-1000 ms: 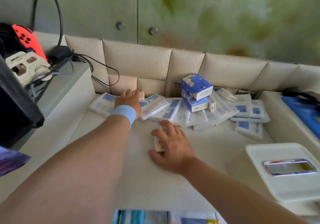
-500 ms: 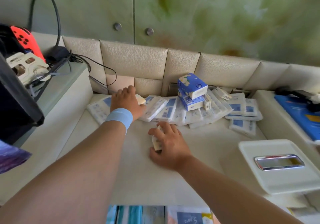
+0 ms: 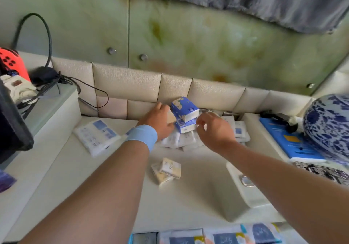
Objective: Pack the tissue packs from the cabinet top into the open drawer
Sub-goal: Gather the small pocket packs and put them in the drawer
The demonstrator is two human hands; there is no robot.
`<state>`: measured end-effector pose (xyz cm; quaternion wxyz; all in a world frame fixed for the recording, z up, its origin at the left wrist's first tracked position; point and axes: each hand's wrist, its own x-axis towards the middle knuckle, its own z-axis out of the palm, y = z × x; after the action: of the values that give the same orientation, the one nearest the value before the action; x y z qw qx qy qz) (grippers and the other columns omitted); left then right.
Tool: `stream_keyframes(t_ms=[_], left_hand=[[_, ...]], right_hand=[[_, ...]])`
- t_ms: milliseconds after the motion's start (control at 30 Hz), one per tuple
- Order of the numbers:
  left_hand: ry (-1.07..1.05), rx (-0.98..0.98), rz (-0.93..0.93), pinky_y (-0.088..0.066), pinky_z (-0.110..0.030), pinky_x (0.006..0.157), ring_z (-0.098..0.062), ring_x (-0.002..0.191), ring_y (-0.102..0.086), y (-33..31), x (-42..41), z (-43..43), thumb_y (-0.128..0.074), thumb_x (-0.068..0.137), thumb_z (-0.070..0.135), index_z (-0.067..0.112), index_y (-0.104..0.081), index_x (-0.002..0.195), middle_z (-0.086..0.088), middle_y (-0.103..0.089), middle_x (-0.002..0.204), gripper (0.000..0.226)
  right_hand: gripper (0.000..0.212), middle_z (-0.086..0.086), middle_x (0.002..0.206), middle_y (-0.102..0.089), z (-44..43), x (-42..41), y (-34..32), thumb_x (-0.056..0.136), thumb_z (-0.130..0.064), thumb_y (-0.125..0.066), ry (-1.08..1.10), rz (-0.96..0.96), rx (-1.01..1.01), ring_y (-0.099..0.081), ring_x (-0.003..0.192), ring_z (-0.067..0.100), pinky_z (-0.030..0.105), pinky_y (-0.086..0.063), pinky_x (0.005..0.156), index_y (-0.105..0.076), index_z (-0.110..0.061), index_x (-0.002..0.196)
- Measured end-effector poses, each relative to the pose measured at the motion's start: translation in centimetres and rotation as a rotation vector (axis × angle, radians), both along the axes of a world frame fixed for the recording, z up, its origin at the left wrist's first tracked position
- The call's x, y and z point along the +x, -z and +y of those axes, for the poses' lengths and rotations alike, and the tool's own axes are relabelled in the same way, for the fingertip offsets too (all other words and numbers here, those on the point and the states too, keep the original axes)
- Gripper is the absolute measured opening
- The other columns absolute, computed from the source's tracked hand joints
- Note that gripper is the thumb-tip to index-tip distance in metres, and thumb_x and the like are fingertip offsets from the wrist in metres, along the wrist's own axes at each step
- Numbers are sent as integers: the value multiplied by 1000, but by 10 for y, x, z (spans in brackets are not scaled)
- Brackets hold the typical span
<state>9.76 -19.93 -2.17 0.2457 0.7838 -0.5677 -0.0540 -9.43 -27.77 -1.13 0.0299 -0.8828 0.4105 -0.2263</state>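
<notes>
Both forearms are bare as far as they show. On the left wrist sits a wide band (image 3: 142,135) of light blue, plain and smooth, just behind the left hand (image 3: 158,119). The right hand (image 3: 213,132) and its wrist are bare.

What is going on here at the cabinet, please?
A person is gathering tissue packs on the cream cabinet top. The left hand, holding a small beige pack, and the right hand reach for the two stacked blue tissue packs at the back. Two small cream packs lie nearer; the open drawer below holds several.
</notes>
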Motion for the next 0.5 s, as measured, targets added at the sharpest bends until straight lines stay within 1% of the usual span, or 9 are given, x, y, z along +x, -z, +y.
stream_keyframes(t_ms=[100, 167, 233, 300, 367, 433, 467, 500], left_hand=[[57, 10, -36, -39, -38, 98, -28, 127, -44, 4, -10, -11, -53, 93, 36, 22, -36, 142, -3, -41, 143, 55], [109, -22, -94, -35, -37, 102, -27, 132, -37, 6, -15, -20, -50, 95, 28, 28, -24, 151, -3, -36, 149, 62], [130, -73, -204, -33, -37, 104, -28, 132, -34, 6, -20, -29, -48, 96, 22, 36, -15, 154, -4, -31, 150, 68], [117, -86, -345, -33, -37, 105, -28, 134, -31, 6, -26, -40, -50, 94, 15, 42, -7, 154, -5, -24, 152, 78], [93, -58, -454, -34, -38, 101, -27, 134, -29, 8, -32, -49, -53, 87, 8, 45, -1, 153, -5, -18, 153, 92], [60, -27, -517, -36, -40, 97, -28, 132, -30, 11, -35, -55, -55, 81, 7, 46, -1, 152, -6, -16, 154, 97], [42, -11, -515, -36, -41, 96, -28, 132, -30, 12, -35, -57, -55, 81, 8, 46, -4, 152, -7, -15, 154, 96], [24, 4, -491, -36, -41, 96, -28, 132, -30, 14, -34, -59, -55, 80, 8, 46, -9, 152, -8, -14, 155, 93]], right_hand=[[23, 3, 113, -57, -37, -7, -10, 86, -17, -52, 179, 35, 89, -59, 99, 28, 32, -42, 73, -60, -23, 108], [41, 7, 124, -48, -58, -8, -6, 85, -16, -53, 241, 162, 150, -54, 110, 30, 35, -44, 79, -50, -23, 125], [59, 10, 132, -40, -73, -7, 1, 85, -18, -56, 263, 310, 203, -46, 121, 33, 41, -45, 90, -35, -26, 140], [69, 11, 140, -34, -86, -1, 6, 87, -22, -57, 291, 386, 231, -41, 128, 35, 44, -42, 96, -24, -32, 147], [71, 9, 150, -27, -98, 6, 11, 90, -24, -53, 298, 437, 243, -39, 132, 37, 45, -40, 99, -18, -38, 151], [69, 5, 158, -19, -108, 11, 18, 94, -22, -45, 273, 502, 277, -42, 134, 35, 43, -42, 99, -15, -46, 152], [68, 3, 159, -22, -113, 12, 21, 96, -20, -43, 260, 524, 294, -46, 132, 33, 41, -45, 96, -18, -48, 152], [65, 2, 157, -28, -116, 12, 25, 96, -19, -43, 250, 522, 296, -50, 128, 31, 38, -48, 93, -23, -49, 150]])
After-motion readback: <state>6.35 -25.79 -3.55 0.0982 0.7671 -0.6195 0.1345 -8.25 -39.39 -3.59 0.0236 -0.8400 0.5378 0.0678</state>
